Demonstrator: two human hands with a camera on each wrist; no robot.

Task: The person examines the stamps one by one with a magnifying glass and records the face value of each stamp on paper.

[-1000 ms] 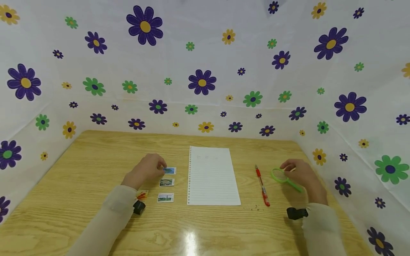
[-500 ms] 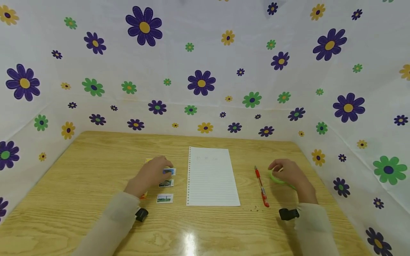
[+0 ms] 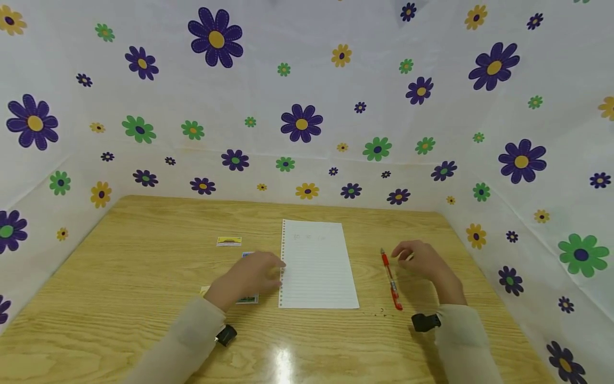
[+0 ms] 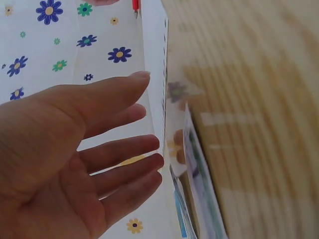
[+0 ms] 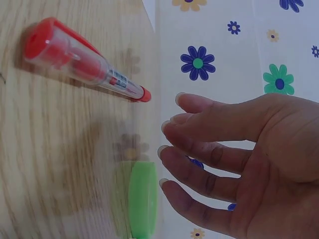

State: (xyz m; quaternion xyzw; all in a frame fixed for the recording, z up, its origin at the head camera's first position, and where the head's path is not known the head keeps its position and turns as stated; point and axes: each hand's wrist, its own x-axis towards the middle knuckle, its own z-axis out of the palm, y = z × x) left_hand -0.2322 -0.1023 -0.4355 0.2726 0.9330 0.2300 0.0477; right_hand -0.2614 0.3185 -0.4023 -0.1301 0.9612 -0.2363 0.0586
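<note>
My left hand hovers with spread fingers over the small picture stamps, its fingertips at the punched left edge of a lined sheet. Below it a stamp with a green picture peeks out; the left wrist view has a stamp edge-on beside the empty fingers. A yellow stamp lies farther back. My right hand hangs loosely curled with nothing in it, just right of a red pen. Under that hand is the green magnifying glass, hidden in the head view.
The wooden table is enclosed at the back and sides by a white cloth printed with flowers. Dark crumbs lie near the pen's lower end. Each wrist carries a black camera, such as the left one.
My left hand has left the blue stamp and moved right and nearer, uncovering the yellow stamp. My right hand has come off the magnifying glass's rim and shifted left toward the pen.
</note>
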